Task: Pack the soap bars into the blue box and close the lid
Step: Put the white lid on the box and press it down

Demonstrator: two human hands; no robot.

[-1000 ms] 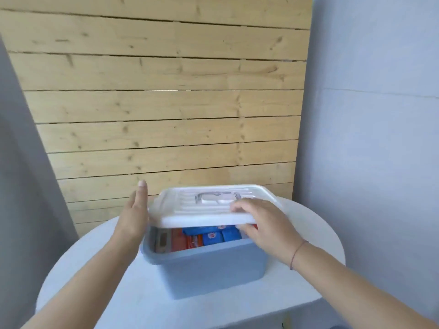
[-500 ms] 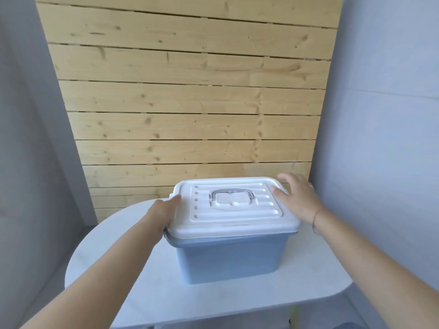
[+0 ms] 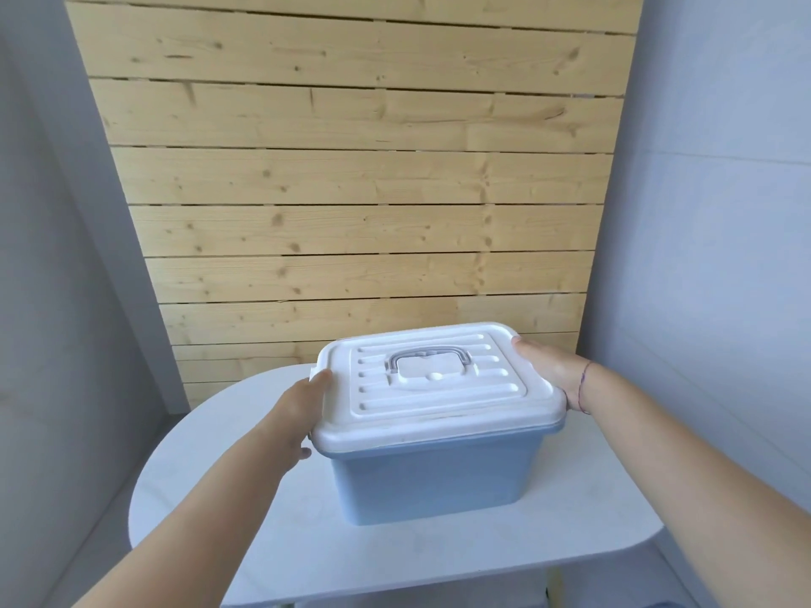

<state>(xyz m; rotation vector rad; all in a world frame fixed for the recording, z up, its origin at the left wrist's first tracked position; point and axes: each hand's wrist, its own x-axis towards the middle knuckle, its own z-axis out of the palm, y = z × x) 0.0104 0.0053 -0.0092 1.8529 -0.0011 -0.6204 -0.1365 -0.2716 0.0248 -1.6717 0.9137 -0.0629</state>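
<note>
Pine-slat wall behind, the blue box (image 3: 432,478) sits mid-table (image 3: 592,520), left hand (image 3: 303,408) and right hand (image 3: 548,370) curled on the stiff lid's (image 3: 434,383) side edges; probably heavy, hold under the rim.

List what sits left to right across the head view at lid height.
Left hand on the lid's left edge → white lid with grey handle on the blue box → right hand on the lid's right edge.
</note>
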